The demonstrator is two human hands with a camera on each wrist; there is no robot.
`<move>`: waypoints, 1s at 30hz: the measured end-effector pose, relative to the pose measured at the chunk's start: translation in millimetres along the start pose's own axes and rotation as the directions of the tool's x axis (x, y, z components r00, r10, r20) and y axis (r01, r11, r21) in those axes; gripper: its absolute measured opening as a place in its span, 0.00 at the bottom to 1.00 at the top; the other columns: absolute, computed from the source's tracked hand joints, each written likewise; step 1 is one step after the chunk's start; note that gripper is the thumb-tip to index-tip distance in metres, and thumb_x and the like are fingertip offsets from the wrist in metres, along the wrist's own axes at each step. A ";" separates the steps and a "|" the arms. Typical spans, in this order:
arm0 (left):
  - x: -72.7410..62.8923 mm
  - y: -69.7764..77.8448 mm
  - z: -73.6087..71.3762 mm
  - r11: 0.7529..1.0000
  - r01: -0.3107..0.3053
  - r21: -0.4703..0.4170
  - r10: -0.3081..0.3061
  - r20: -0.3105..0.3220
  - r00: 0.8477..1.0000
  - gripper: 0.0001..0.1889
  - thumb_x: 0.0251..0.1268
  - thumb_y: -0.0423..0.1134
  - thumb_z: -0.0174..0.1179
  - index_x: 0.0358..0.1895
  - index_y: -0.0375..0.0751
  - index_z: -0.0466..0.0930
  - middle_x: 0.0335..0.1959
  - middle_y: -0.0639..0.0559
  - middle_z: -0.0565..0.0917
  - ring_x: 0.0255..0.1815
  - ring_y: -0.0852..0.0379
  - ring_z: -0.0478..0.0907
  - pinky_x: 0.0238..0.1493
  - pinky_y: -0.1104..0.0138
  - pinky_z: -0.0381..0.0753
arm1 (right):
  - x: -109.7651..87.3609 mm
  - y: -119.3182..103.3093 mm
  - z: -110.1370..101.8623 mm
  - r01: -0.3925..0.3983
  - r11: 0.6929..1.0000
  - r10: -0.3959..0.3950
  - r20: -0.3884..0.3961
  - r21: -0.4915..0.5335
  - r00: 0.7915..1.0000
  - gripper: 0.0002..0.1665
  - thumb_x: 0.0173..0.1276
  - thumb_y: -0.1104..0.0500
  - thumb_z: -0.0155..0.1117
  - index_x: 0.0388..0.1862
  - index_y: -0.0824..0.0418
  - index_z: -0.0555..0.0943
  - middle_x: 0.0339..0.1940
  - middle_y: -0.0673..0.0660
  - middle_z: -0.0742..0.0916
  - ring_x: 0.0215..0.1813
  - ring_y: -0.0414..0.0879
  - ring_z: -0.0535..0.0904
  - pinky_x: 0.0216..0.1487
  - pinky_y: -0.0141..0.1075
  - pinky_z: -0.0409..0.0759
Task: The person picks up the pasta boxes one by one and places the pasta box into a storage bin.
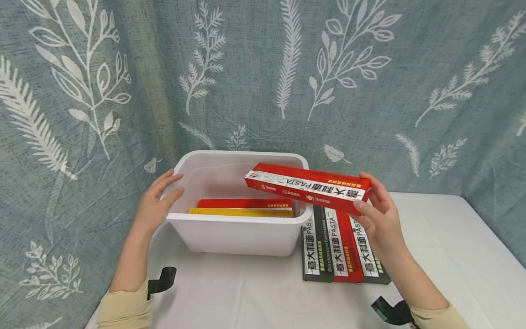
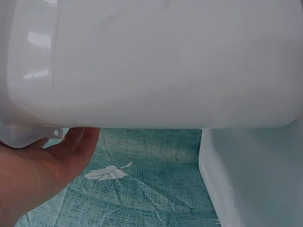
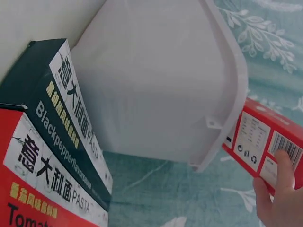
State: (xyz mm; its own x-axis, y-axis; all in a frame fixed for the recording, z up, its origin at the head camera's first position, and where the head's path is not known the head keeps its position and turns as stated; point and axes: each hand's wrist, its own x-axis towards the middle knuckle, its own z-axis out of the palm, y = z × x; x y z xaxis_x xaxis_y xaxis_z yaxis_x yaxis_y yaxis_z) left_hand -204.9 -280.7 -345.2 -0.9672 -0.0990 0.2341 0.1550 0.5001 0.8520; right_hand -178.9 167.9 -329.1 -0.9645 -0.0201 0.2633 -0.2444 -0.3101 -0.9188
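Note:
My right hand (image 1: 380, 214) grips one end of a red pasta box (image 1: 304, 183), fingers behind it and thumb on its front edge. The box is raised, tilted, its far end over the right part of a white plastic tub (image 1: 234, 233). My left hand (image 1: 158, 201) rests at the tub's left rim, fingers and thumb spread and fairly straight. Inside the tub a red box (image 1: 242, 203) and a yellow box (image 1: 242, 212) lie side by side. In the right wrist view the held red box (image 3: 265, 142) shows a barcode near my fingertips.
Right of the tub, a black pasta box (image 1: 314, 256), a red one (image 1: 343, 260) and another black one (image 1: 371, 260) lie side by side on the white tablecloth (image 1: 246, 292). A green leaf-patterned curtain (image 1: 255, 91) hangs behind the tub.

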 end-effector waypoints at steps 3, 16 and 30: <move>0.4 0.7 -0.1 1.000 -0.003 -0.001 0.003 0.000 1.000 0.28 0.73 0.47 0.54 0.71 0.36 0.66 0.78 0.46 0.53 0.77 0.38 0.46 0.67 0.34 0.48 | 6.5 3.5 6.0 -0.008 0.999 0.009 0.014 -0.031 1.000 0.32 0.70 0.69 0.54 0.71 0.54 0.65 0.63 0.56 0.72 0.60 0.52 0.70 0.48 0.34 0.82; 1.8 1.9 0.4 1.000 0.000 -0.010 0.000 0.000 1.000 0.28 0.73 0.46 0.54 0.70 0.35 0.66 0.78 0.45 0.53 0.77 0.38 0.46 0.68 0.34 0.47 | 31.2 16.5 26.2 -0.024 0.989 0.039 0.101 -0.145 0.994 0.35 0.67 0.70 0.58 0.71 0.54 0.66 0.64 0.54 0.74 0.54 0.48 0.76 0.50 0.37 0.82; 2.4 2.9 -1.1 1.000 0.011 -0.005 -0.011 -0.002 1.000 0.28 0.73 0.46 0.54 0.70 0.36 0.66 0.78 0.46 0.54 0.77 0.39 0.46 0.67 0.33 0.47 | 56.8 22.5 51.0 -0.051 0.950 0.114 0.191 -0.308 0.975 0.38 0.64 0.65 0.65 0.72 0.55 0.65 0.69 0.53 0.72 0.57 0.54 0.77 0.51 0.42 0.82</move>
State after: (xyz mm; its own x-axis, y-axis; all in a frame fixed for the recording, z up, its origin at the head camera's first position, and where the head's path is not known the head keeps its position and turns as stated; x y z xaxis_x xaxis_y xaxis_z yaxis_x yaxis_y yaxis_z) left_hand -206.5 -280.5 -341.6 -0.9684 -0.1065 0.2257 0.1454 0.4944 0.8570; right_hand -234.1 111.3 -319.8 -0.9492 -0.2363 0.2078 -0.2137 -0.0009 -0.9769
